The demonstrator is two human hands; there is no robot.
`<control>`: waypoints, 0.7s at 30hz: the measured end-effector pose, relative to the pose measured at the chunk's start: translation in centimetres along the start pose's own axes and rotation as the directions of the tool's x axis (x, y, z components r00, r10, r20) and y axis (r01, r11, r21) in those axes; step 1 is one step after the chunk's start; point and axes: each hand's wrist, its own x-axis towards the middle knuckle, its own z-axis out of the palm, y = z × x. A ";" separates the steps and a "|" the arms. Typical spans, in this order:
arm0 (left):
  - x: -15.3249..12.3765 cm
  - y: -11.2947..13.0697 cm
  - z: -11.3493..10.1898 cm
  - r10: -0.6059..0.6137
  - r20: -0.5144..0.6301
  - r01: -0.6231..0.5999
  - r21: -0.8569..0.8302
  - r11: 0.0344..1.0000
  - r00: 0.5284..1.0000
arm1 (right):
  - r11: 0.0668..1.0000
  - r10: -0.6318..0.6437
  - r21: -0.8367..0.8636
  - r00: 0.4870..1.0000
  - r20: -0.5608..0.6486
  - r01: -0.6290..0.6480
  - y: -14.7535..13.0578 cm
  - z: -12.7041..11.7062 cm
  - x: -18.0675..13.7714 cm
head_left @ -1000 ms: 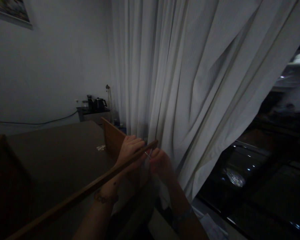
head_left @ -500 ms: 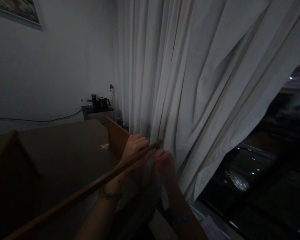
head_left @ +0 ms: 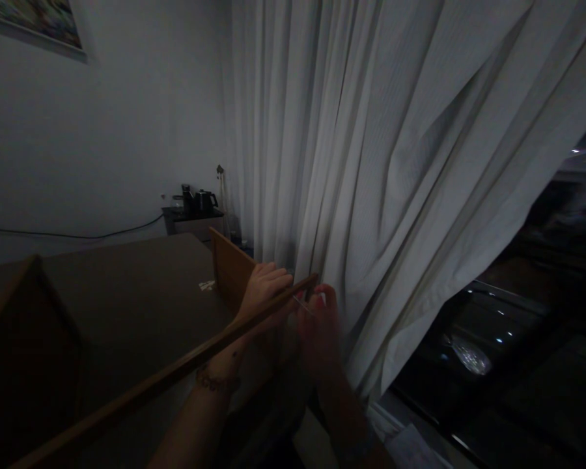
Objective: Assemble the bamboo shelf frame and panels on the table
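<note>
My left hand (head_left: pixel 267 286) is wrapped over the far end of a long, narrow wooden board (head_left: pixel 195 355), which runs from the lower left toward the curtain. Part of its fingers is hidden behind the board. Close by on the right, my right hand (head_left: pixel 320 326) is closed with bent fingers around a thin metal rod (head_left: pixel 304 305), perhaps a hex key. One end of the rod meets the board's side near its tip. A wooden panel (head_left: pixel 232 264) stands beyond my left hand. Another dark wooden panel (head_left: pixel 29 312) rises at the left. Dim light hides the finer details.
A long pale curtain (head_left: pixel 371 163) hangs just past my right hand. Small light-coloured pieces (head_left: pixel 207 286) lie on a broad brown surface (head_left: pixel 141 280). A kettle (head_left: pixel 205 200) stands on a low cabinet (head_left: pixel 190 225) by the wall. Dark glass (head_left: pixel 508 365) is at the right.
My right hand has turned and its fingers have shifted on the rod, which now slants down toward the right. My left hand keeps its hold on the board.
</note>
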 end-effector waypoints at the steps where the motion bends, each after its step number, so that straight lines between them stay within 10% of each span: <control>1: 0.0 0.0 0.0 -0.001 -0.004 0.001 0.000 1.000 1.000 | 1.000 0.010 0.006 1.000 0.007 -0.011 -0.2 0.0 0.1; 7: 0.1 0.3 -0.1 -0.009 0.009 0.009 -0.003 1.000 1.000 | 0.999 0.040 0.029 0.999 -0.019 -0.039 -0.5 -0.9 0.3; 10: 0.2 0.4 -0.2 -0.022 0.001 0.022 0.002 1.000 1.000 | 0.957 -0.176 -0.237 0.984 -0.017 0.167 -0.2 -2.2 0.3; 15: 0.2 0.4 -0.3 -0.007 -0.007 0.007 -0.007 1.000 1.000 | 0.606 -0.503 -0.530 0.802 0.323 0.594 0.3 -4.5 0.7; 21: 0.1 0.5 -0.4 -0.002 0.007 0.002 -0.036 0.999 1.000 | 0.310 -0.563 -0.624 0.667 0.488 0.717 -1.3 -5.4 1.8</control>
